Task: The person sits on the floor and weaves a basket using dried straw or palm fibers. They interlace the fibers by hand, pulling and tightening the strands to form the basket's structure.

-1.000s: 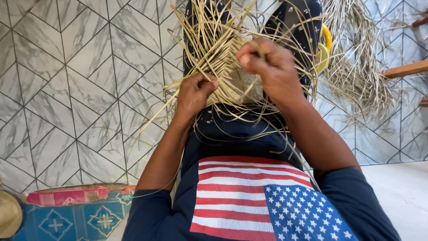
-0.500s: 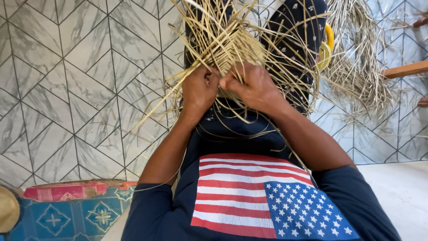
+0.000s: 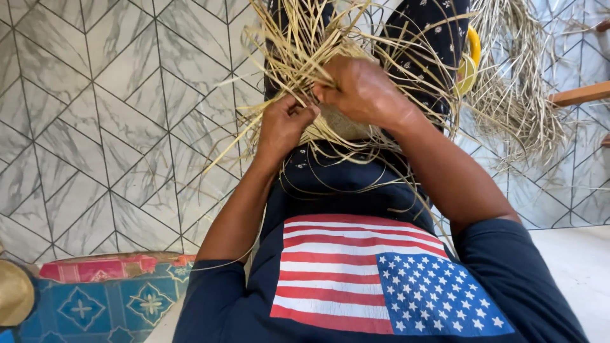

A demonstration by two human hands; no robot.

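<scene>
Head view looks straight down the person's body: the widest thing is the tiled floor point(image 3: 108, 127), pale marbled tiles laid in a diamond pattern, filling the left side and reaching behind everything else. Next comes the dark blue shirt point(image 3: 356, 190) with a red, white and blue flag print across the chest, and beyond it the dark patterned fabric point(image 3: 432, 38) over the legs. On the right, well apart from the hands, a loose heap of dried straw point(image 3: 515, 82) lies on the tiles, with a wooden bar point(image 3: 581, 94) poking in at the edge. At the lower left sits a blue and red patterned mat point(image 3: 108, 302) and, at its corner, a round tan object point(image 3: 13, 295) only partly in view. In the lap, between the knees, rests the woven straw piece point(image 3: 343, 124), a tight tan base with long loose strands point(image 3: 298, 38) fanning up and out on all sides. The right hand point(image 3: 362, 89) is curled over the top of that base, fingers bent and closed on strands. The left hand point(image 3: 283, 124) sits just beside it, touching the work, fist-like, pinching straw between thumb and fingers. A yellow curved object point(image 3: 471, 60) shows beside the right knee, mostly hidden by the fabric.
</scene>
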